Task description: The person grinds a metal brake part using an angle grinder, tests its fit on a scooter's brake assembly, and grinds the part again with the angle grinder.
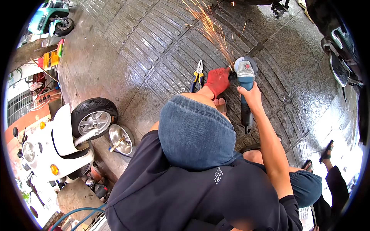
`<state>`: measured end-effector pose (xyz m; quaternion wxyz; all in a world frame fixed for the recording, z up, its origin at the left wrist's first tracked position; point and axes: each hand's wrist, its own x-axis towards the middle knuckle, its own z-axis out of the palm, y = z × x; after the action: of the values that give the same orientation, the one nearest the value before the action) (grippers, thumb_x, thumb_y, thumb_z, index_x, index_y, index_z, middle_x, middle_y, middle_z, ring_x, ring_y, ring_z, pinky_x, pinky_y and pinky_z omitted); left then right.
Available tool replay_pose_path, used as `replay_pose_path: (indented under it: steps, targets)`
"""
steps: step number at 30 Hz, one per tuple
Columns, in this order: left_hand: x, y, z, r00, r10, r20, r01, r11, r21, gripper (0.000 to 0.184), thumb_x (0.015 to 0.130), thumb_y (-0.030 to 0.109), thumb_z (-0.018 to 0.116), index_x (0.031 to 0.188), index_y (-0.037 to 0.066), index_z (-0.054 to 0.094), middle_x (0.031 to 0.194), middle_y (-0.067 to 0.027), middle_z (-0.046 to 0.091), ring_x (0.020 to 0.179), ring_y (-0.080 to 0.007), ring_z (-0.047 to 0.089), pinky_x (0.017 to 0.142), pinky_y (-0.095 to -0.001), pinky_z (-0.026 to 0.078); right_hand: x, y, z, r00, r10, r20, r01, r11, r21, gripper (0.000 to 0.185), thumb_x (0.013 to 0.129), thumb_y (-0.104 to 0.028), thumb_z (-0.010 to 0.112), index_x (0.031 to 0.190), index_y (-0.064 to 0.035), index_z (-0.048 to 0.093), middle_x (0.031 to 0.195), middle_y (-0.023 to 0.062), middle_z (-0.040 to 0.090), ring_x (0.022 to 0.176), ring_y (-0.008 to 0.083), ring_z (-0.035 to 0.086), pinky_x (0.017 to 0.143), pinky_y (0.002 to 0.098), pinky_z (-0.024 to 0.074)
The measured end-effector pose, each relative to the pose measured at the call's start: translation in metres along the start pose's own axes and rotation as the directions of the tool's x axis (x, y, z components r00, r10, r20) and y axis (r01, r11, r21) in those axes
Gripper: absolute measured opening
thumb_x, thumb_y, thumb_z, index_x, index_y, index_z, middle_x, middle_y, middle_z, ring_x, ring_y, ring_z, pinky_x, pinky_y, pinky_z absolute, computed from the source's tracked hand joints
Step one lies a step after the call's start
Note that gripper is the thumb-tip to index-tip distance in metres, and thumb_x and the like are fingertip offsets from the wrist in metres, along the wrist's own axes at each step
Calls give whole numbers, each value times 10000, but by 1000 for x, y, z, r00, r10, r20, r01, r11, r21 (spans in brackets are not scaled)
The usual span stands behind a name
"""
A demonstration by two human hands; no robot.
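The left hand (pixel 218 81) is clenched, the right grip (pixel 252 95) curled.

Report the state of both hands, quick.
Left hand: red-gloved, closed on a small metal piece, mostly hidden.
Right hand: bare, closed around the angle grinder.

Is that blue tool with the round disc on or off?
On: orange sparks spray away from the grinder, near the red-gloved left hand.

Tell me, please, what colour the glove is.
The glove is red, seen best in the head view.
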<state>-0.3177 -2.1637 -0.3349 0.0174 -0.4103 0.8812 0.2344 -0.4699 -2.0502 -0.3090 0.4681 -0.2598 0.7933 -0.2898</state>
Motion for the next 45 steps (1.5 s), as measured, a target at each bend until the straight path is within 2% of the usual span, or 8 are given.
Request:
replay_pose_path:
  steps: [3, 5, 13, 21, 34, 36, 43, 45]
  targets:
    - [1, 1, -1, 1000, -2, -5, 2, 1000, -11, 390, 726, 196, 635, 1092, 73, 584, 924, -151, 645, 900, -326, 632, 754, -422, 495, 2, 3, -1, 1000, -2, 7, 2, 1000, 17, 612, 670, -370, 752, 1083, 33, 546, 928, 214, 662, 872, 326, 658, 791, 390, 493]
    - [0, 2, 0, 999, 8, -49, -8, 1000, -5, 309, 770, 152, 565, 1071, 85, 592, 898, -140, 655, 865, -317, 646, 732, -430, 498, 3, 4, -1, 1000, -11, 6, 11, 1000, 2, 609, 671, -369, 752, 1081, 32, 547, 921, 211, 664, 869, 323, 659, 790, 390, 493]
    - [2, 0, 2, 1000, -2, -20, 2, 1000, -7, 327, 739, 188, 611, 1043, 73, 588, 909, -152, 649, 890, -328, 638, 744, -423, 499, 2, -3, -5, 999, 21, 41, -22, 1000, 23, 613, 669, -369, 752, 1075, 40, 545, 887, 196, 671, 866, 312, 662, 783, 386, 498]
    - [3, 0, 3, 1000, -13, -21, 13, 1000, 12, 314, 752, 200, 605, 1038, 73, 593, 905, -152, 650, 881, -332, 641, 733, -423, 501, 13, 11, -6, 999, -27, 28, 29, 999, -45, 683, 657, -367, 757, 1147, 52, 531, 948, 220, 663, 897, 320, 660, 800, 385, 498]
    - [2, -3, 5, 999, 12, -49, -12, 1000, 4, 301, 753, 204, 614, 1021, 70, 598, 890, -164, 649, 867, -337, 642, 724, -431, 502, 20, 8, -14, 996, -41, 77, 46, 996, -70, 695, 651, -376, 757, 1159, 44, 538, 986, 217, 663, 926, 322, 655, 817, 387, 493]
    - [2, -2, 6, 999, 7, -43, -8, 1000, -4, 299, 754, 204, 613, 1020, 69, 598, 890, -164, 649, 867, -337, 642, 722, -430, 502, 24, 13, -13, 991, -121, 47, 125, 989, -79, 506, 703, -255, 749, 1085, 5, 542, 826, 87, 653, 651, 149, 640, 626, 292, 506]
    - [2, -4, 8, 999, 14, -49, -13, 1000, 15, 298, 759, 210, 615, 1022, 71, 596, 903, -160, 651, 873, -338, 642, 723, -429, 502, 24, 11, -14, 991, -126, 50, 130, 987, -95, 489, 706, -256, 746, 1069, 1, 544, 821, 85, 648, 649, 146, 632, 624, 291, 504]
    - [3, -4, 8, 999, 24, -45, -23, 999, 23, 300, 759, 210, 618, 1024, 72, 595, 907, -160, 651, 874, -339, 642, 726, -429, 502, 22, 3, -17, 992, -69, 104, 78, 993, -90, 741, 644, -397, 748, 1186, 58, 526, 1013, 239, 654, 962, 345, 645, 846, 394, 481]
